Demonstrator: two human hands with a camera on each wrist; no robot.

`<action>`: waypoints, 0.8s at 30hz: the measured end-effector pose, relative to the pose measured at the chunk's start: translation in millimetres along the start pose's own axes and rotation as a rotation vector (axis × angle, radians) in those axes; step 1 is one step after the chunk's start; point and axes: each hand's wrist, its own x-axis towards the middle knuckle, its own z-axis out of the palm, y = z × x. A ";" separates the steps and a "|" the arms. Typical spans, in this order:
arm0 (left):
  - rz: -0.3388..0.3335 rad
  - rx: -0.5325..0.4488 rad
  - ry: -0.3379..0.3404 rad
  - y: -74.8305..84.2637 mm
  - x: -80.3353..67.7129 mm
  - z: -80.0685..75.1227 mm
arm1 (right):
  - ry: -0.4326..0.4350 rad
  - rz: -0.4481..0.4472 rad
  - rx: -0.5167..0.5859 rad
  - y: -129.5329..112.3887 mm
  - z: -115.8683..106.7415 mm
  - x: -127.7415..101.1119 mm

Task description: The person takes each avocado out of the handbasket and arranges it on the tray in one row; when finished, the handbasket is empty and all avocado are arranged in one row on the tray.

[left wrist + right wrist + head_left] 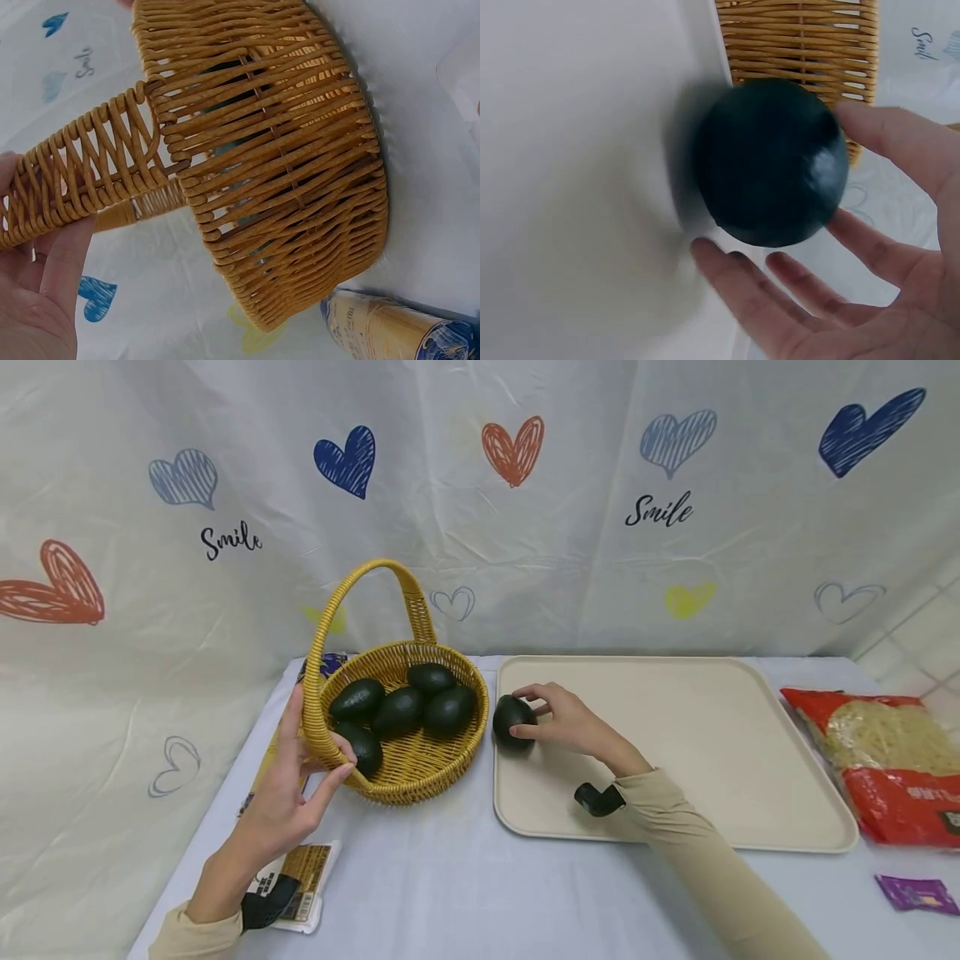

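While the head view shows five avocados in the basket (420,768), the left wrist view hides them almost wholly behind the weave, with only dark slivers between strands. The left hand (288,793) grips the basket's rim where the handle joins, at 9 o'clock of the basket, thumb inside; its wrist view cuts off most of the fingers. The right hand (566,722) rests on an avocado (513,720) at the tray's (675,752) 9 o'clock edge. Only the right wrist view shows the fingers loosely spread about the fruit, barely touching it. A noodle bag (885,760) lies cut off at 3 o'clock.
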 end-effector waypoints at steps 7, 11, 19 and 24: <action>0.011 0.021 0.009 -0.2 -0.2 -0.4 | 0.020 -0.050 -0.014 -19.3 -9.5 -1.6; 0.010 0.008 0.013 -0.6 -1.4 -0.5 | 0.071 -0.118 -0.037 -40.8 -13.9 -2.0; 0.029 -0.039 0.023 0.4 -1.3 0.9 | 0.062 -0.220 -0.058 -91.2 -8.9 6.9; 0.053 -0.067 0.021 -0.4 0.8 4.5 | -0.013 -0.230 -0.098 -100.9 8.7 21.4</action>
